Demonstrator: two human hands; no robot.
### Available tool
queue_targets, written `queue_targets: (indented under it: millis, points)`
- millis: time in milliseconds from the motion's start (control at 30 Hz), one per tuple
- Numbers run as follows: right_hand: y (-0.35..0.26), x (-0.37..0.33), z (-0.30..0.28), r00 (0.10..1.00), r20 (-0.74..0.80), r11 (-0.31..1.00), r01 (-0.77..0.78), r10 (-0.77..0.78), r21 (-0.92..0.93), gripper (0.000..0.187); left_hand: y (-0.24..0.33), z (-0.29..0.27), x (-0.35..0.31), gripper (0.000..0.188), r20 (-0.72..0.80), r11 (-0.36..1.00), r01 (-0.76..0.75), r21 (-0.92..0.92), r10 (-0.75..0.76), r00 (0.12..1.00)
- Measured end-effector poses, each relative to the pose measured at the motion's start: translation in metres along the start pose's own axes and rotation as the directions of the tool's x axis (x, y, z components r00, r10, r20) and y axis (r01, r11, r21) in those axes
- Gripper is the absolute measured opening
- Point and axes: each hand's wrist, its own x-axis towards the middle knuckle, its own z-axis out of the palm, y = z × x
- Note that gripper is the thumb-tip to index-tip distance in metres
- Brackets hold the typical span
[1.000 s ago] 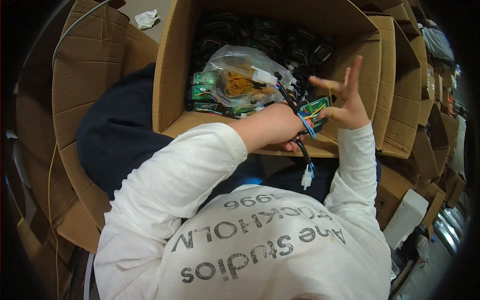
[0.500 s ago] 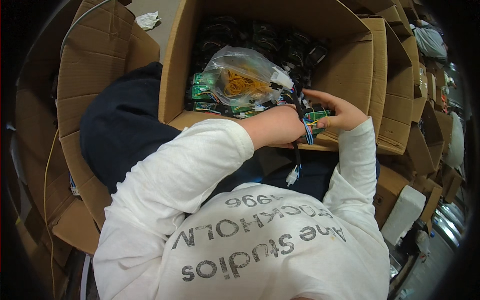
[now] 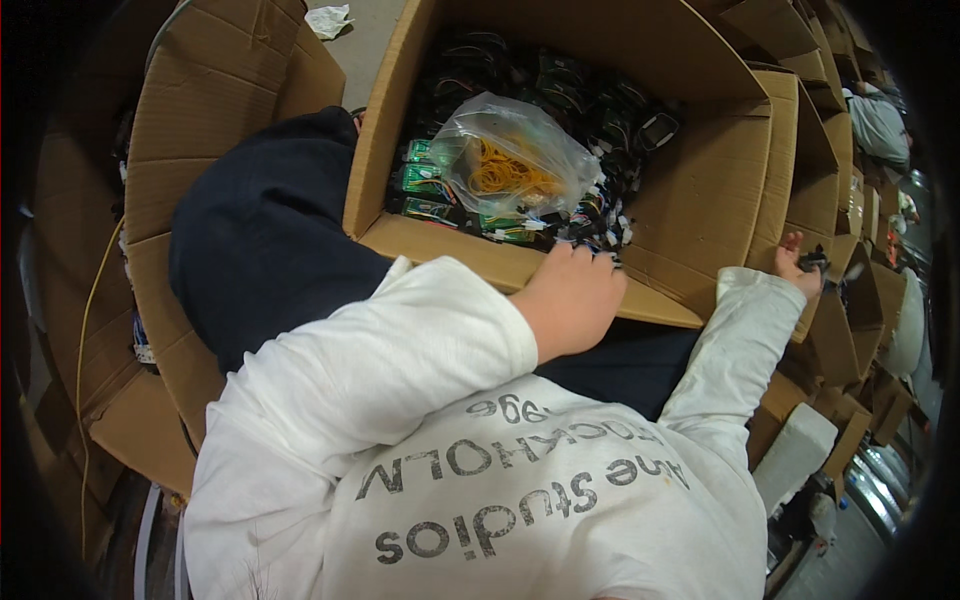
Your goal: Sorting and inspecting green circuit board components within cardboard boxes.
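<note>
My left hand (image 3: 582,296) reaches over the near wall of an open cardboard box (image 3: 440,252), its fingers curled down inside the rim. What lies under those fingertips is hidden. Just beyond them are bunched cables with white plugs (image 3: 610,222) and green circuit boards (image 3: 428,180) with coloured wires. A clear plastic bag (image 3: 460,125) of yellow rubber bands (image 3: 510,170) rests on the boards. Out past the box's right side, my right hand (image 3: 798,268) is turned partly palm up, with a small black thing (image 3: 815,258) at its fingers; its kind is not clear.
Rows of black parts (image 3: 560,75) fill the far side of the box. Another cardboard box (image 3: 205,130) stands at my left. Several cartons (image 3: 850,330) crowd the right side, beside a white foam block (image 3: 795,450). Crumpled white paper (image 3: 328,20) lies on the floor.
The circuit board and black cable between my hands have left them. My right hand has swung right, outside the box. The left has drawn back to the near rim. The view has shifted slightly.
</note>
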Motion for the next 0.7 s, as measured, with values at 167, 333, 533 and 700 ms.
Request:
queue_targets:
  millis: [167,333,533,700]
  points:
    - [0.054,-0.045,0.041,0.983,0.161,0.939,-0.024,0.083,-0.343,0.049,0.0,0.001,0.003,0.018,0.155,0.999,-0.031,0.013,0.028,0.987]
    - [0.163,-0.142,0.094,0.71,0.529,0.569,0.217,0.465,-0.793,0.034,-0.002,-0.003,0.002,0.018,0.181,1.0,-0.012,0.025,0.007,0.983]
    - [0.323,-0.244,0.085,0.11,0.301,0.122,0.746,0.947,-0.655,0.034,-0.002,-0.003,-0.003,0.018,0.183,0.998,0.034,0.061,-0.044,0.982]
    - [0.41,-0.246,0.057,0.141,0.295,-0.097,0.983,0.945,-0.159,0.036,0.0,-0.002,-0.004,0.023,0.23,0.995,0.049,0.082,-0.067,0.971]
